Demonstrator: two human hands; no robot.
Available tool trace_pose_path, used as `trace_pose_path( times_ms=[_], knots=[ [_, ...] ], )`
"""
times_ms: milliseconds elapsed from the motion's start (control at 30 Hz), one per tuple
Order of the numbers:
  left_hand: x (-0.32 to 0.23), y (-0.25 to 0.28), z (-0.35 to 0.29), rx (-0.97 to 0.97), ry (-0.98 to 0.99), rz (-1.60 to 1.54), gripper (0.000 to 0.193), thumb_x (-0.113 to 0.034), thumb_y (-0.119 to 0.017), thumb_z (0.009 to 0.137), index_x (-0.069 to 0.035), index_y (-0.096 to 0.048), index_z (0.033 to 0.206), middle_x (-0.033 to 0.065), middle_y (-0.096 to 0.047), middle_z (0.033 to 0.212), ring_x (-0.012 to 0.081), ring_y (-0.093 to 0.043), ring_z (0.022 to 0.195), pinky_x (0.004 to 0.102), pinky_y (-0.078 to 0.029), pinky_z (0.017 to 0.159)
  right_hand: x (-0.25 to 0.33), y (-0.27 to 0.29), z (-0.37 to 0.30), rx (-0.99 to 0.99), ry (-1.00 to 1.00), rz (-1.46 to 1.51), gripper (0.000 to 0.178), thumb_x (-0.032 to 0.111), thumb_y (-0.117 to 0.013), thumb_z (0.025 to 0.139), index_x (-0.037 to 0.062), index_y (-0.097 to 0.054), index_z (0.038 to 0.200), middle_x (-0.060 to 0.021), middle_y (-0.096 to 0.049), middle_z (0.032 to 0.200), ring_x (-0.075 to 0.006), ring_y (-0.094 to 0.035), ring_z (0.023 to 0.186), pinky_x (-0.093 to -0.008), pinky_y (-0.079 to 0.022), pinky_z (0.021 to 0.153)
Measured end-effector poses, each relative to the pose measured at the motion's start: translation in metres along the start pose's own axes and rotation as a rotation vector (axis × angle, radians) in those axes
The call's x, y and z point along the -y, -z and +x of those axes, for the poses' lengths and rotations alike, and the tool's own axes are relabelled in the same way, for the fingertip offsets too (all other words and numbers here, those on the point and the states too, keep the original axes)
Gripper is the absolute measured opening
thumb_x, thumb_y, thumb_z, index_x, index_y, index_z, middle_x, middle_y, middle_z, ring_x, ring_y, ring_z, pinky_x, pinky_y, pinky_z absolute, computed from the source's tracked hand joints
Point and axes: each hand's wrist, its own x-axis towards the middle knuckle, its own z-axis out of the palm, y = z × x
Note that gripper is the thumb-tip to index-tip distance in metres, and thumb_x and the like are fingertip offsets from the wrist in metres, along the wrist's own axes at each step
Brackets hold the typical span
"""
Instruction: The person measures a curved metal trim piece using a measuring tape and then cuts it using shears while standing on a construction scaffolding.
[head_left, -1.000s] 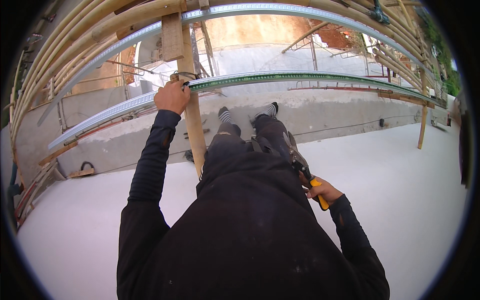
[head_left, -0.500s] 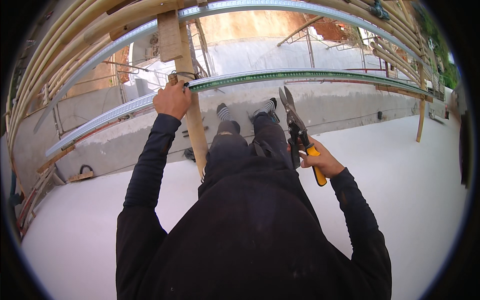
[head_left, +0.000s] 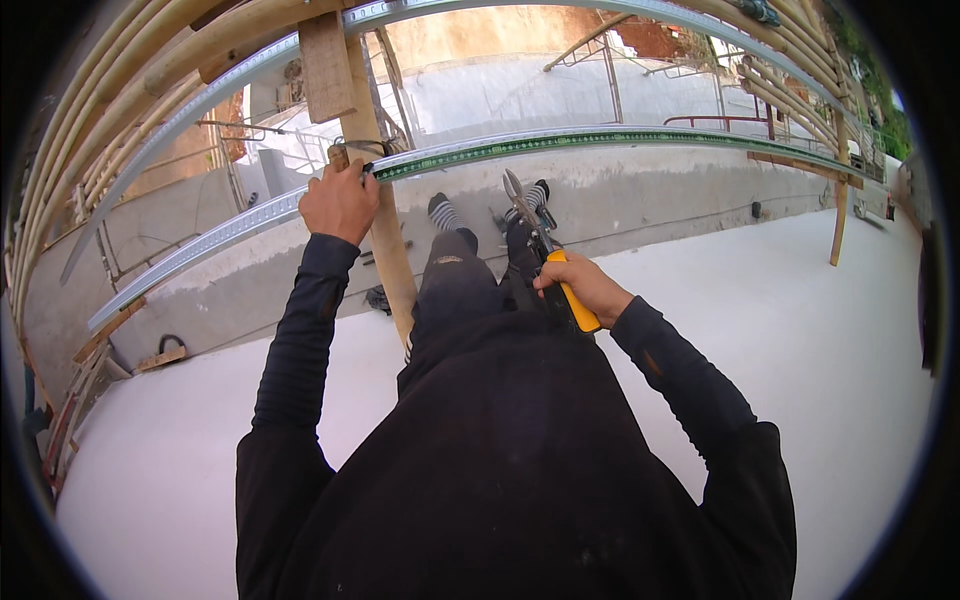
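Observation:
My left hand [head_left: 338,200] is closed around a long galvanised metal channel [head_left: 220,227] and the end of a green measuring tape blade [head_left: 560,143] lying along it to the right. A small dark thing shows at my thumb, too small to name. My right hand [head_left: 590,288] grips a pair of tin snips [head_left: 535,222] by the yellow handle. Their blades point up and away, a little below the channel, and do not touch it. The second handle is mostly hidden by my fingers.
A wooden post [head_left: 385,240] stands beside my left hand, with a short board [head_left: 327,70] fixed to it. Farther out runs a second metal channel [head_left: 215,92]. Bamboo poles [head_left: 150,75] frame both sides. My feet, in striped socks [head_left: 447,212], stand on a grey concrete ledge [head_left: 640,200].
My right hand has moved left and slightly up with the snips, bringing them over my right leg. The left hand keeps its hold on the channel, and the view has shifted slightly.

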Motion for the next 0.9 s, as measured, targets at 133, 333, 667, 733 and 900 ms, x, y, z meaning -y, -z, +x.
trace_pose_path(
  times_ms=[133, 333, 667, 733, 900],
  knots=[
    [0.001, -0.001, 0.003, 0.012, -0.002, -0.009, 0.034, -0.036, -0.058, 0.082, -0.02, -0.071, 0.108, 0.0119, -0.068, 0.092, 0.0351, -0.067, 0.079, 0.0456, -0.053, 0.066, 0.017, -0.009, 0.007, -0.037, 0.023, -0.027, 0.016, 0.015, -0.062, 0.079, 0.0051, -0.055, 0.089, -0.0022, -0.056, 0.078, -0.01, -0.053, 0.072, -0.0238, -0.043, 0.071],
    [0.001, -0.001, 0.003, 0.02, 0.008, -0.012, 0.034, -0.036, -0.057, 0.082, -0.02, -0.071, 0.109, 0.0118, -0.069, 0.092, 0.0358, -0.067, 0.078, 0.0463, -0.053, 0.066, 0.023, -0.013, 0.015, -0.106, 0.041, -0.048, 0.017, 0.015, -0.063, 0.077, 0.0043, -0.056, 0.088, -0.0005, -0.054, 0.074, -0.0082, -0.051, 0.069, -0.0228, -0.043, 0.065],
    [0.002, 0.002, 0.009, 0.072, 0.007, -0.02, 0.033, -0.035, -0.056, 0.081, -0.02, -0.072, 0.106, 0.0125, -0.071, 0.085, 0.0362, -0.067, 0.077, 0.0462, -0.053, 0.065, 0.01, -0.017, 0.029, -0.179, 0.031, -0.187, 0.026, 0.016, -0.064, 0.078, 0.0063, -0.054, 0.099, 0.0012, -0.054, 0.076, -0.0075, -0.053, 0.066, -0.0255, -0.045, 0.058],
    [0.002, 0.002, 0.011, 0.083, -0.001, -0.023, 0.032, -0.035, -0.056, 0.081, -0.02, -0.072, 0.104, 0.0128, -0.07, 0.084, 0.0363, -0.067, 0.077, 0.0465, -0.053, 0.065, 0.011, -0.016, 0.029, -0.176, 0.001, -0.18, 0.023, 0.017, -0.064, 0.078, 0.0069, -0.054, 0.096, 0.0011, -0.054, 0.076, -0.0077, -0.054, 0.067, -0.0264, -0.046, 0.057],
    [0.005, -0.002, 0.014, 0.095, -0.022, -0.027, 0.029, -0.033, -0.056, 0.081, -0.019, -0.072, 0.099, 0.0137, -0.07, 0.082, 0.0359, -0.067, 0.076, 0.0468, -0.053, 0.065, 0.028, -0.023, 0.02, -0.156, -0.057, -0.139, 0.017, 0.017, -0.063, 0.078, 0.0065, -0.054, 0.087, 0.0002, -0.053, 0.074, -0.0092, -0.053, 0.063, -0.0273, -0.046, 0.052]
  ],
)
